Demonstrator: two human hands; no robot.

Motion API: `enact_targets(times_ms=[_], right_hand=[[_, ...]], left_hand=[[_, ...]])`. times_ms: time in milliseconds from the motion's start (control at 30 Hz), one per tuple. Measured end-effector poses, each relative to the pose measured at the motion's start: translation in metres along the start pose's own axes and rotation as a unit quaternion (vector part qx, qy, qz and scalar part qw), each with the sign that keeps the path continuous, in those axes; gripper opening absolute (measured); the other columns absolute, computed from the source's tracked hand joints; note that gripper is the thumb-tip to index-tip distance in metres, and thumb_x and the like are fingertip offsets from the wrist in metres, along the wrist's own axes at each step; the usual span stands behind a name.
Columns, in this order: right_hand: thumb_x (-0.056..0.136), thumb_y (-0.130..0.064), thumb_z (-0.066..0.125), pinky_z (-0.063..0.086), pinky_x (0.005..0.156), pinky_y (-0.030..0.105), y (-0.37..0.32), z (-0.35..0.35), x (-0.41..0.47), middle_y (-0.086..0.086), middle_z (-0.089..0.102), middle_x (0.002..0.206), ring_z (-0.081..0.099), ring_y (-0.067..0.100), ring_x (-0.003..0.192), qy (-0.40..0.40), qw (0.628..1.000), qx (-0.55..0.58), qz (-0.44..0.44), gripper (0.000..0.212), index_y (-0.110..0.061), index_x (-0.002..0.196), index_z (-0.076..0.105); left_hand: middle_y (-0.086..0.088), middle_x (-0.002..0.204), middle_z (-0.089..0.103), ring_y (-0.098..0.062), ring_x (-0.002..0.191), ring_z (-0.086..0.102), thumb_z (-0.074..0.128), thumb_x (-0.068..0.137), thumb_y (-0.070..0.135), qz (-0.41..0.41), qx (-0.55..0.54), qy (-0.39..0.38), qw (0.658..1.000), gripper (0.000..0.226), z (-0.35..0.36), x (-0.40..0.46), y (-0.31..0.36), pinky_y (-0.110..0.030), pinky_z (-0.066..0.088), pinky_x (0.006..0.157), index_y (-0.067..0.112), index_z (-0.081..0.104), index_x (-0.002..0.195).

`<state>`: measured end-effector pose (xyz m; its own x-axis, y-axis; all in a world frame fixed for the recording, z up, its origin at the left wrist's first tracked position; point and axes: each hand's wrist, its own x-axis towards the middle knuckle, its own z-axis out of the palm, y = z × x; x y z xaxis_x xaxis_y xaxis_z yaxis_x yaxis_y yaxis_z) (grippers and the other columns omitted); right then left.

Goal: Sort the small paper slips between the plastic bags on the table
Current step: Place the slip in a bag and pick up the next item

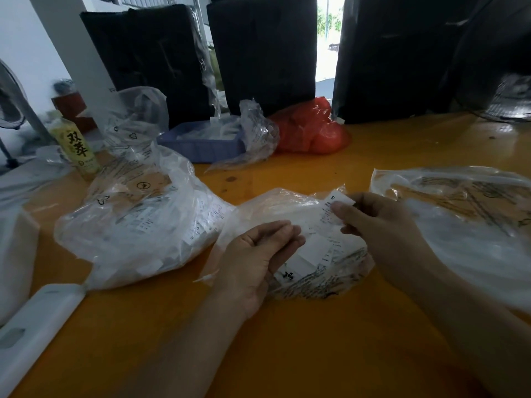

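Right now the right hand (382, 222) pinches a paper slip (336, 206) marked "S" between thumb and fingers, holding it just above the middle bag (310, 254) on the orange table (287, 354). Beside it, the left hand (258, 254) curls its fingers round that bag's near edge. A fuller bag (138, 225) of slips lies to the left, another bag (465, 214) to the right.

bottle (77, 147): "双莽" (label) | paper slip (337, 201): "S"
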<state>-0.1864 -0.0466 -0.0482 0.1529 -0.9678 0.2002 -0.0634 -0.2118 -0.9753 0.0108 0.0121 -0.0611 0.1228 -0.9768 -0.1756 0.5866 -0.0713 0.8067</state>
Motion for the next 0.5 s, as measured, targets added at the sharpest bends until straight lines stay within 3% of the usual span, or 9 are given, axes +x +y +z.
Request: enact_targets(times_ms=[100, 200, 333, 433, 500], right_hand=[[0.095, -0.026, 0.068, 0.06, 0.091, 0.043, 0.0, 0.0017, 0.0007, 0.006, 0.074, 0.093, 0.073, 0.022, 0.093, 0.01, 1.0, 0.02, -0.002, 0.009, -0.021, 0.088, 0.07], [0.095, -0.024, 0.068, 0.063, 0.079, 0.035, 0.001, 0.0019, -0.0021, 0.001, 0.076, 0.091, 0.075, 0.018, 0.086, -0.014, 1.0, 0.0, -0.024, 0.007, -0.026, 0.089, 0.07], [0.094, -0.03, 0.07, 0.052, 0.063, 0.014, 0.0, 0.0037, -0.006, -0.008, 0.075, 0.084, 0.071, 0.006, 0.073, -0.02, 0.996, -0.051, -0.068, 0.007, -0.035, 0.094, 0.074], [0.097, -0.027, 0.066, 0.049, 0.055, 0.014, -0.003, 0.0043, -0.0067, -0.009, 0.07, 0.081, 0.069, 0.009, 0.066, 0.007, 0.991, -0.101, -0.089, 0.023, -0.04, 0.115, 0.061], [0.1, -0.023, 0.059, 0.046, 0.047, 0.022, -0.0058, 0.005, -0.0085, -0.006, 0.065, 0.078, 0.065, 0.015, 0.061, 0.013, 0.976, -0.172, -0.131, 0.021, -0.038, 0.115, 0.059]], left_hand=[[-0.024, 0.107, 0.079, -0.032, 0.096, 0.08, 0.079, 0.074, 0.003, -0.002, -0.003, -0.003, 1.0, 0.018, 0.0002, 0.0005, 0.0003, -0.024, 0.064, 0.073, 0.001, 0.081, 0.091], [-0.024, 0.108, 0.079, -0.032, 0.097, 0.08, 0.081, 0.072, 0.003, -0.002, 0.001, -0.009, 1.0, 0.02, 0.0001, -0.0003, -0.0005, -0.025, 0.064, 0.074, 0.001, 0.081, 0.092], [-0.022, 0.107, 0.079, -0.029, 0.095, 0.08, 0.081, 0.072, 0.005, 0.002, 0.011, -0.019, 1.0, 0.029, 0.0004, -0.0017, -0.0002, -0.024, 0.064, 0.073, 0.0, 0.077, 0.1], [-0.021, 0.105, 0.08, -0.028, 0.09, 0.081, 0.082, 0.071, 0.008, 0.011, 0.035, -0.019, 0.999, 0.033, 0.001, -0.0026, -0.0001, -0.024, 0.064, 0.071, 0.001, 0.073, 0.102], [-0.021, 0.102, 0.08, -0.026, 0.087, 0.08, 0.084, 0.069, 0.012, 0.031, 0.071, -0.019, 0.997, 0.034, 0.0018, -0.004, 0.0001, -0.024, 0.063, 0.07, 0.003, 0.073, 0.1]])
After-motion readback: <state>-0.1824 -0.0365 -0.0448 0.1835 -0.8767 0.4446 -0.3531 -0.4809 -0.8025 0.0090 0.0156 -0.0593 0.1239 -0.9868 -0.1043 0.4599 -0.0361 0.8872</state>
